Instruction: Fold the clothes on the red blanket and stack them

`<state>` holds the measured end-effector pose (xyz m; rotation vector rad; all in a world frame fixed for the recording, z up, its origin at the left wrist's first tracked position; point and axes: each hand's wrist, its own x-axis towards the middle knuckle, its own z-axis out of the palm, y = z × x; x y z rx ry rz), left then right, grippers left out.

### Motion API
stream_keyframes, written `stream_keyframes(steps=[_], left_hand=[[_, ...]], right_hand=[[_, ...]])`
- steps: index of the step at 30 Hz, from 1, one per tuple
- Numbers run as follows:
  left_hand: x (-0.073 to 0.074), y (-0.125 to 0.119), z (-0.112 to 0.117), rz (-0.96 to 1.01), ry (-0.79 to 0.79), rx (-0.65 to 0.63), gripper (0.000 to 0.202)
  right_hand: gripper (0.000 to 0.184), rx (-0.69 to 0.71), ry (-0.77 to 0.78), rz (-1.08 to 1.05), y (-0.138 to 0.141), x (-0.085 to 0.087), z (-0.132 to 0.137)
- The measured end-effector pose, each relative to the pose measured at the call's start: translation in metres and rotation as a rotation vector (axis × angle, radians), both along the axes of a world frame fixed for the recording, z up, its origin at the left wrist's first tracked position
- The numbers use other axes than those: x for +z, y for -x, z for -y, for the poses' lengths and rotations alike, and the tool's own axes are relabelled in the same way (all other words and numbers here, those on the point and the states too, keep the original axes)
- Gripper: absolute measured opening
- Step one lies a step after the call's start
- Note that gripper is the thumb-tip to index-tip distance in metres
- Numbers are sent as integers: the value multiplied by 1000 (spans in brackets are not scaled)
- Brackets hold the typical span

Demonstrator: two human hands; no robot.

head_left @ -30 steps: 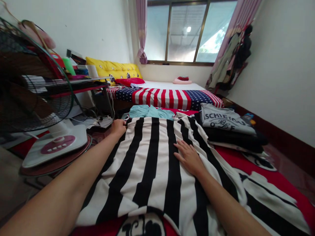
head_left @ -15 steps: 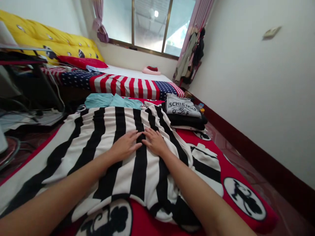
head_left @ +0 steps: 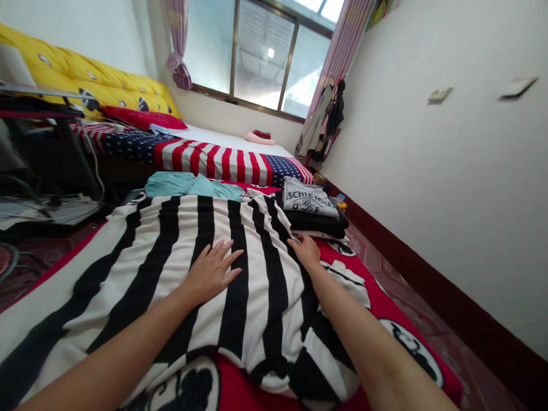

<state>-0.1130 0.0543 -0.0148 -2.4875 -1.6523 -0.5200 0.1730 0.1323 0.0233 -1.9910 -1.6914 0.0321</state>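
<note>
A black-and-white striped shirt [head_left: 257, 279] lies spread and slightly wrinkled on a red bed cover with round black-and-white patterns. My left hand [head_left: 214, 271] rests flat on the middle of it, fingers spread. At the shirt's right edge, my right hand [head_left: 306, 251] has its fingers bent together on the cloth, pinching the edge. One striped sleeve [head_left: 349, 282] sticks out to the right, partly behind my right forearm. Beyond the right hand lies a stack of folded clothes with a grey printed shirt [head_left: 308, 197] on top.
Light-blue cloth [head_left: 188, 185] lies past the shirt's far edge. Further back stands a bed with a flag-patterned cover [head_left: 214, 162] and a red pillow [head_left: 145, 118]. On the left is a dark desk [head_left: 47, 137] with cables. A white wall [head_left: 406, 171] runs along the right.
My right hand has moved from the shirt's middle out to its right edge, and its fingers have closed there. My left hand stays flat on the cloth. The view has shifted slightly.
</note>
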Motion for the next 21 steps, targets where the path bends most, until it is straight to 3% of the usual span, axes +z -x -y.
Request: stream_keyframes(steps=[8, 15, 17, 19, 21], left_hand=[[-1, 4, 2, 1, 28, -36, 49], [0, 3, 4, -2, 37, -39, 51], [1, 2, 5, -8, 41, -37, 51], [2, 2, 5, -17, 52, -36, 52], [3, 1, 4, -22, 66, -31, 53]], right_hand=[[41, -130, 99, 170, -26, -6, -23], [30, -120, 46, 263, -13, 5, -14], [36, -34, -60, 278, -4, 5, 0], [44, 221, -116, 304, 4, 0, 15], [52, 502, -31, 337, 7, -9, 25]])
